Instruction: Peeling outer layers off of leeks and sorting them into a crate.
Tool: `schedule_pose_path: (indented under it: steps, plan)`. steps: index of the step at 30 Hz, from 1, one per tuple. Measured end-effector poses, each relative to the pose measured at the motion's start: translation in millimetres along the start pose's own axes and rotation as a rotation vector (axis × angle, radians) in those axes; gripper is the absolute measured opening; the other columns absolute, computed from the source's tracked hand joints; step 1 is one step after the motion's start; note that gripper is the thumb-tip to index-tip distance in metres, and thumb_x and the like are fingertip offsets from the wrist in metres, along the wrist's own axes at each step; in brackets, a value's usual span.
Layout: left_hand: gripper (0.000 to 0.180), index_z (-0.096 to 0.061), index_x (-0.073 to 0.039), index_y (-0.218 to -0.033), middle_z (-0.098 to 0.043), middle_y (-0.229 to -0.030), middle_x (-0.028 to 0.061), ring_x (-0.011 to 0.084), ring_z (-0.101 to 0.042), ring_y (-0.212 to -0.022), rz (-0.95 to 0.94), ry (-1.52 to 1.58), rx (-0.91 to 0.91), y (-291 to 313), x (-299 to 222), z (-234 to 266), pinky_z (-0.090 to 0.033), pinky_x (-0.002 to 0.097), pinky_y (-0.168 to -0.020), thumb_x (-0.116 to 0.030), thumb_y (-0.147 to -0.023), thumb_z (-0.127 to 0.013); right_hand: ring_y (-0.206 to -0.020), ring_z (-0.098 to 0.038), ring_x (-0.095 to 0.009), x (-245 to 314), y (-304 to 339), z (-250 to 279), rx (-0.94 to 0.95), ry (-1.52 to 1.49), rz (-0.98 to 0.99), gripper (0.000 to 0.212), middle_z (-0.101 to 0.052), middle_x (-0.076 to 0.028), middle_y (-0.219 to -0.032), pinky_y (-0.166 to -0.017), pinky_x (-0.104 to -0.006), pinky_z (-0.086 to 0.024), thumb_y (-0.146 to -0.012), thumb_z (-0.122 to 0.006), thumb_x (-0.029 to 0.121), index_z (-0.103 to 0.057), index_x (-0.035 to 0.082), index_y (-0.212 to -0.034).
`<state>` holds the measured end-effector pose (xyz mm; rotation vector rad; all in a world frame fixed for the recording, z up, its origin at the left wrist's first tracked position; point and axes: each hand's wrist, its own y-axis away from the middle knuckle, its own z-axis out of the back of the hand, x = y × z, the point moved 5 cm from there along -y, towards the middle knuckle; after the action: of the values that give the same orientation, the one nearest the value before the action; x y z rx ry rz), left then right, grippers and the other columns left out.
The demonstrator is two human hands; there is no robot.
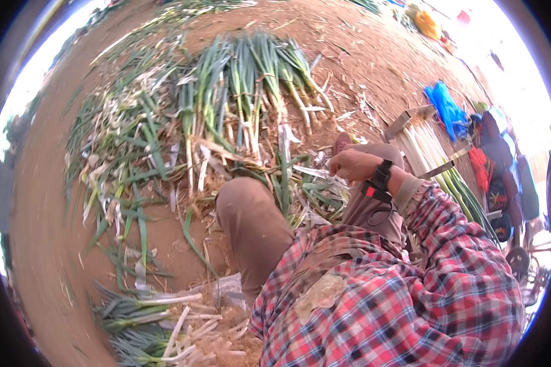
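Note:
My right hand point(352, 165) is held over my right knee, its fingers curled in and closed. What they hold, if anything, is hidden. Pale dry leaf strips point(315, 172) lie just left of the fingers, and I cannot tell if they touch. A black strap with a small device point(381, 178) circles that wrist. My left hand is out of view. Ahead of my knees, long green onions point(245, 92) lie side by side on the soil, green tops pointing away and white stalks towards me.
Trimmed leaves point(134, 122) litter the ground on the left. More green onions point(147, 309) lie at the lower left. On my right, a frame with metal bars point(445, 170) holds stacked green onions point(427, 147). Beyond it are a blue plastic bag point(447, 110) and a red cloth-like item point(480, 165).

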<state>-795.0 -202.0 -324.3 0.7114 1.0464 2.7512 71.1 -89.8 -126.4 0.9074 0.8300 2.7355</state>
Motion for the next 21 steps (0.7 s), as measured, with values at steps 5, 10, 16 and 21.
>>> schedule_pose_path:
  steps: [5, 10, 16, 21]
  plan:
    - [0.027, -0.054, -0.002, -0.119, -0.059, -0.094, 0.0091, 0.0201, -0.057, -0.077, 0.028, 0.147, 0.073, 1, -33, 57, -0.048, 0.0337, -0.069, -0.018, -0.097, -0.049, -0.074, -0.067, -0.027, -44, -74, 54, -0.292, -0.07, 0.108, 0.022, -0.068, -0.015, -0.08, -0.067, -0.0373, -0.052, -0.077, -0.056, 0.013, -0.067, 0.0, -0.092]
    - [0.019, -0.057, -0.003, -0.099, -0.059, -0.08, 0.0087, 0.0217, -0.056, -0.069, -0.224, 0.206, -0.081, 2, -71, 141, -0.046, 0.0354, -0.063, -0.021, -0.094, -0.053, -0.071, -0.067, -0.024, -64, -197, 51, -0.318, -0.435, -0.019, 0.022, -0.068, -0.014, -0.077, -0.069, -0.0362, -0.053, -0.082, -0.056, 0.019, -0.067, 0.002, -0.088]
    - [0.033, -0.056, 0.0, -0.119, -0.065, -0.106, 0.0141, 0.0232, -0.063, -0.099, -0.345, 1.091, 0.045, -142, -293, 464, -0.049, 0.035, -0.085, -0.017, -0.091, -0.055, -0.092, -0.064, -0.038, -59, -324, -34, -0.357, -0.527, -0.113, 0.028, -0.065, -0.026, -0.093, -0.082, -0.0423, -0.05, -0.082, -0.059, 0.026, -0.065, 0.001, -0.093]
    - [0.034, -0.055, 0.003, -0.121, -0.065, -0.11, 0.0127, 0.0189, -0.063, -0.102, -0.499, 1.281, 0.198, -183, -384, 534, -0.049, 0.0305, -0.089, -0.019, -0.094, -0.054, -0.093, -0.064, -0.041, -67, -394, -93, -0.33, -0.55, -0.5, 0.046, -0.065, -0.028, -0.097, -0.083, -0.0428, -0.05, -0.079, -0.064, 0.038, -0.061, -0.001, -0.102]
